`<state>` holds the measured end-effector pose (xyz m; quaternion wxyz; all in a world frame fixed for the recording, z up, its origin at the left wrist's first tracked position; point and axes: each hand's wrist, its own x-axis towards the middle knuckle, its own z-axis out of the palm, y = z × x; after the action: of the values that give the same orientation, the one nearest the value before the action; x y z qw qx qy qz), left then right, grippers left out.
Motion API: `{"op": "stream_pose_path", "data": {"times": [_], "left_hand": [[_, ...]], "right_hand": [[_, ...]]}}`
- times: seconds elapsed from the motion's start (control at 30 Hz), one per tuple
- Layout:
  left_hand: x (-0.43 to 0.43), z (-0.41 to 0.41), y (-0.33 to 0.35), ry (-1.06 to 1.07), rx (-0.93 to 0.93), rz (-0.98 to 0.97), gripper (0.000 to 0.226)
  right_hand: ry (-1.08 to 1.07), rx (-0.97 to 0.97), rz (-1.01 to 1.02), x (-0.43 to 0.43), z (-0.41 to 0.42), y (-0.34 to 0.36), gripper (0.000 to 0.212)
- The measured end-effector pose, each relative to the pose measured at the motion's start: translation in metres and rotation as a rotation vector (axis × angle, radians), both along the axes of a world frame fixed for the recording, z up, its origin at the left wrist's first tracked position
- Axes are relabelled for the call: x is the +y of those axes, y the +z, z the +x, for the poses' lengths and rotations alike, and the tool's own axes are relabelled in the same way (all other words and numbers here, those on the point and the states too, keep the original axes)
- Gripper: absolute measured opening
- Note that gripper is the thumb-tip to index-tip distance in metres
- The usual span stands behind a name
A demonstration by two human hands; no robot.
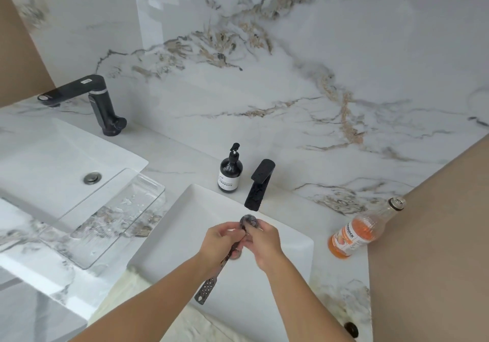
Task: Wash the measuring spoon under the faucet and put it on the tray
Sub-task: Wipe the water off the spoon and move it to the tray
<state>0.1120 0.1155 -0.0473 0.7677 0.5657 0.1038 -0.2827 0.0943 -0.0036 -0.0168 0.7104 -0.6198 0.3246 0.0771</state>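
Rubbing the measuring spoon [209, 284] over the sink [182, 238], both hands work just below the faucet [258, 185] at twelve o'clock, as I follow through the head camera. The left hand [221, 243] clamps the handle to steady it, its perforated end pointing to seven o'clock. The right hand [264, 243] curls its fingers round the bowl, seemingly scrubbing. Running water I cannot make out. The glass tray [113, 217] sits at nine o'clock, near enough for the set-down.

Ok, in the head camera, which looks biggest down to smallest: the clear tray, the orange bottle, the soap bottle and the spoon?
1. clear tray
2. orange bottle and measuring spoon: similar length; the spoon is thinner, nearer and partly covered, so I won't rank them.
3. soap bottle, though it stands farther back.
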Motion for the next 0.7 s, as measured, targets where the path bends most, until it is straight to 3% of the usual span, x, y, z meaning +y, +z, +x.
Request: {"op": "stream_pose_path", "data": {"times": [0.1, 0.23, 0.47, 0.57, 0.63, 0.7], "left_hand": [[0.007, -0.003, 0.006, -0.071, -0.107, 0.251, 0.021], [0.013, 0.001, 0.017, -0.265, -0.301, 0.559, 0.044], [0.019, -0.005, 0.021, -0.335, -0.343, 0.510, 0.052], [0.011, -0.007, 0.028, -0.319, -0.372, 0.520, 0.058], [0.008, -0.010, 0.029, -0.321, -0.318, 0.383, 0.057], [0.011, -0.014, 0.029, -0.349, -0.275, 0.272, 0.059]], "right_hand": [[-0.042, -0.025, -0.350, -0.010, 0.010, 0.012, 0.011], [-0.019, -0.044, -0.184, -0.015, 0.014, 0.020, 0.010], [-0.069, -0.262, 0.380, -0.021, 0.014, 0.035, 0.054], [-0.154, -0.333, 0.654, -0.017, 0.016, 0.043, 0.039], [-0.103, -0.333, 0.651, -0.016, 0.016, 0.056, 0.018], [-0.015, -0.339, 0.607, -0.017, 0.017, 0.070, 0.023]]}}
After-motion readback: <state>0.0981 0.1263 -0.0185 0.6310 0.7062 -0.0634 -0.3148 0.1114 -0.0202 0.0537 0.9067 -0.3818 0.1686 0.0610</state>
